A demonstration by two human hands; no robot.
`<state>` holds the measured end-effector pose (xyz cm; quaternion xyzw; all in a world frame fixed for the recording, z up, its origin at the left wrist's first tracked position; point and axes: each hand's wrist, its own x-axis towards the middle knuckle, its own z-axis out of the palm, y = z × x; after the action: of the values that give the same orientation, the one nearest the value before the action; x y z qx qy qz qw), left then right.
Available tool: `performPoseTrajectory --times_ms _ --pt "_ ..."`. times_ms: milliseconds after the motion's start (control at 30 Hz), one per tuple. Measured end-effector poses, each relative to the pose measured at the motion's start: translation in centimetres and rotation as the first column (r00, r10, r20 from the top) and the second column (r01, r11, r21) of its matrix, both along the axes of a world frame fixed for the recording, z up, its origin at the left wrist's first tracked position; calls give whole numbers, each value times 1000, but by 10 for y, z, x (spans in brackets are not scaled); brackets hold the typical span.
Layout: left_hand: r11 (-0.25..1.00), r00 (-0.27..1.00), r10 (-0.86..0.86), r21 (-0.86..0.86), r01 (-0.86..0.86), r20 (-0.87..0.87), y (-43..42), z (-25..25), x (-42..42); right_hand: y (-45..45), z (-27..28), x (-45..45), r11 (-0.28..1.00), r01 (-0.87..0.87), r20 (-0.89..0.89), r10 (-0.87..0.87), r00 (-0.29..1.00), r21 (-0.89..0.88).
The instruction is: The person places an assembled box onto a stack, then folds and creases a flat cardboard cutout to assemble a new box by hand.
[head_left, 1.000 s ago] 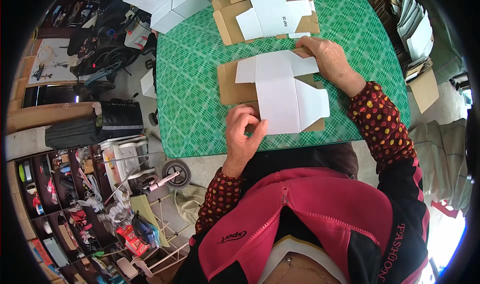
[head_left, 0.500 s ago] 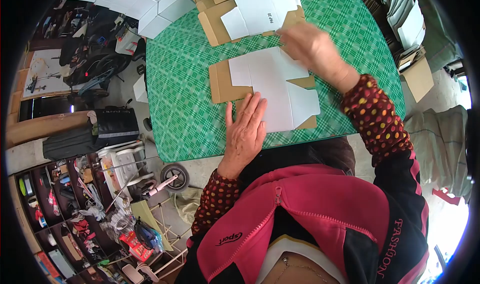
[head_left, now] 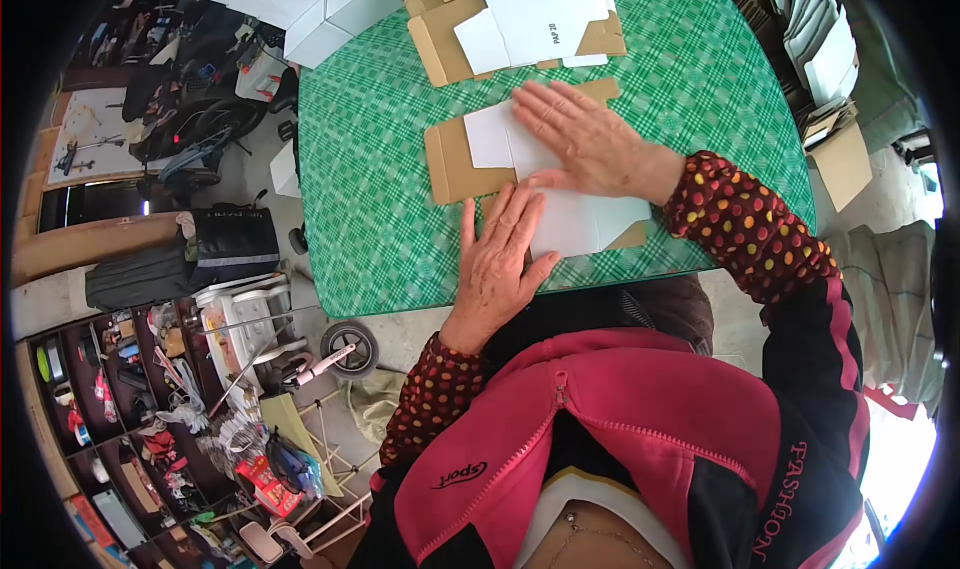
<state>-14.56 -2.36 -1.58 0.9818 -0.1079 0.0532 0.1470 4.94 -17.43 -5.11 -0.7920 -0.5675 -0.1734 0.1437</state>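
A flat carton blank (head_left: 575, 231), white with brown cardboard parts, lies before me on a green checked tablecloth (head_left: 370, 189). My left hand (head_left: 500, 249) rests on its near left part, fingers stretched out and thumb apart. Across the white middle lies my right hand (head_left: 595, 147), palm down with its fingers extended, covering much of the blank. Neither hand grasps anything. Beyond them sits a stack of similar carton blanks (head_left: 520, 19); the top one is printed "PAP 20".
Several white boxes (head_left: 325, 19) stand together at the table's far left. Folded cardboard pieces (head_left: 825, 54) are piled beyond the right edge. Left of the table are a small wheel (head_left: 350, 349), a white plastic chair (head_left: 245, 329) and crowded shelves (head_left: 120, 389).
My right hand has come from the blank's far right corner, near the stack, down and left onto its middle, where it lies flat. My left hand stays on the blank, thumb spread wider.
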Motion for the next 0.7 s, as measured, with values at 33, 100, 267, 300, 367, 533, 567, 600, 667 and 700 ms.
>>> performPoseTrajectory --times_ms 33,100,267,300,367,533,567,600,667,700 --pt "1000 1000 2 0 -2 0 0 0 -1 -6 1 0 1000 -2 0 2 1000 0" --pt "1000 1000 1 12 -1 20 0 -2 -1 -27 7 -2 997 60 0 -60 998 -56" --pt "999 999 -1 50 0 36 -3 -3 -3 -56 16 -18 977 156 -26 -161 987 -144" --pt "998 999 -3 67 0 37 -4 -1 -2 -60 17 -21 973 173 -38 -181 983 -156" --pt "996 999 -6 87 2 43 -7 3 2 -63 18 -21 967 193 -45 -203 978 -164" --pt "997 997 -54 58 51 63 -16 6 28 -61 15 -20 981 143 -86 -155 984 -128" --pt "998 995 -46 56 41 88 -18 -1 38 -61 16 -21 981 146 -86 -158 984 -132" --pt "998 993 -38 52 33 113 -21 -10 50 -61 16 -21 979 150 -86 -163 983 -136" --pt "999 987 -27 44 20 159 -21 -24 70 -61 16 -21 976 161 -89 -175 981 -147" --pt "998 987 17 62 -27 158 -16 -27 75 -61 16 -21 976 161 -92 -176 980 -147"
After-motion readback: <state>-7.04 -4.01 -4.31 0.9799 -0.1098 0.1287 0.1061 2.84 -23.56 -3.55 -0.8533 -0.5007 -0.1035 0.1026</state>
